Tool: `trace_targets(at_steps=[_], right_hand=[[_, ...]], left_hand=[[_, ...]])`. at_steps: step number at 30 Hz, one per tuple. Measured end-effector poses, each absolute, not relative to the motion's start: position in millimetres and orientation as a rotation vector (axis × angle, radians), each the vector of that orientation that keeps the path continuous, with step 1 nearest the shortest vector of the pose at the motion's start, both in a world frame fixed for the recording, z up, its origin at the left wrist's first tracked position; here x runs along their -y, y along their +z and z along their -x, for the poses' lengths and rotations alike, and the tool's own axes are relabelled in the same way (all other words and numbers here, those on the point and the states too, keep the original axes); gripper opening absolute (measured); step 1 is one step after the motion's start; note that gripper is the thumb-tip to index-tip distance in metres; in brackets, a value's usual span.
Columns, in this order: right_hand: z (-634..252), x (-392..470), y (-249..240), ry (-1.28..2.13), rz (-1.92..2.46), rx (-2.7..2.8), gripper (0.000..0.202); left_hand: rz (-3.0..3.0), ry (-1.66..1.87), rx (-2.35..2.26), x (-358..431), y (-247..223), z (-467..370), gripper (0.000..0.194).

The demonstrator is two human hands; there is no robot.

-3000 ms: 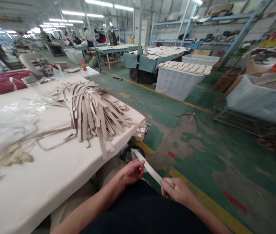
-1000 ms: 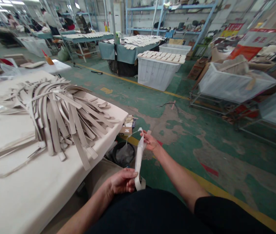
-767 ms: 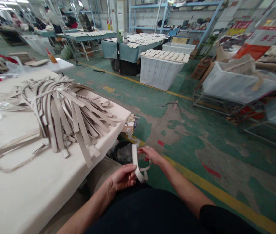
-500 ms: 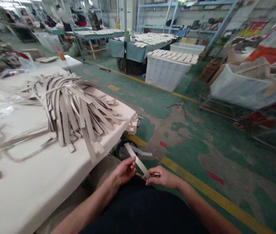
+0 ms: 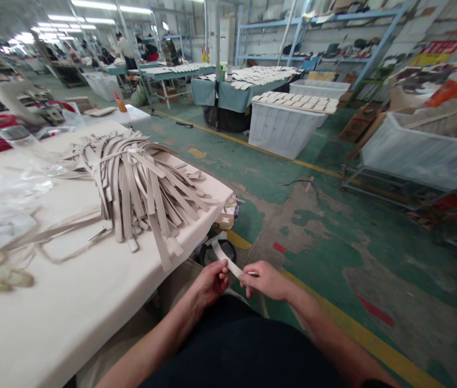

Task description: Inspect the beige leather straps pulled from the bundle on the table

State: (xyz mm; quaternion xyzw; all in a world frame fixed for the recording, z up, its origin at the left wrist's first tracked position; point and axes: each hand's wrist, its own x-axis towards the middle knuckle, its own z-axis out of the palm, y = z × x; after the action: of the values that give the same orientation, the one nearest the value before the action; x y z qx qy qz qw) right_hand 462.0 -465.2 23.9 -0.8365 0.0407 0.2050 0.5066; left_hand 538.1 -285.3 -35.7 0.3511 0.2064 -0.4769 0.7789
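Observation:
A short pale strip (image 5: 229,263) stretches between my two hands, above my lap and beyond the table edge. My left hand (image 5: 213,282) pinches it near its middle, fingers curled. My right hand (image 5: 264,279) is closed on its near end; a small thin light object pokes out between those fingers, too small to identify. The strip's far end hangs over a dark round thing on the floor. To the left, a large tied bundle of beige strips (image 5: 131,183) lies on the cloth-covered table (image 5: 70,302), some ends drooping toward its edge.
Clear plastic (image 5: 6,199) and a yellowish crumpled piece (image 5: 0,277) lie on the table's left. A white bin (image 5: 279,129) topped with pale pieces stands ahead. On the right is a cart with a large white tub (image 5: 422,151). People work far back at the left.
The view has tilted up and shifted left. My right hand has moved along the strip closer to my left hand, its fingers now covering the near end.

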Motion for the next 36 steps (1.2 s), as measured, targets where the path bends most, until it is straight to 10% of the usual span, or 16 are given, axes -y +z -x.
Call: trace_targets(at_steps=[20, 36], right_hand=[[-467, 465, 49, 0.387, 2.312, -0.073, 0.028], [-449, 468, 68, 0.286, 1.758, 0.213, 0.026]], left_hand=[[-0.729, -0.953, -0.526, 280, -30, -551, 0.016], [-0.577, -0.939, -0.559, 271, -16, -570, 0.016]])
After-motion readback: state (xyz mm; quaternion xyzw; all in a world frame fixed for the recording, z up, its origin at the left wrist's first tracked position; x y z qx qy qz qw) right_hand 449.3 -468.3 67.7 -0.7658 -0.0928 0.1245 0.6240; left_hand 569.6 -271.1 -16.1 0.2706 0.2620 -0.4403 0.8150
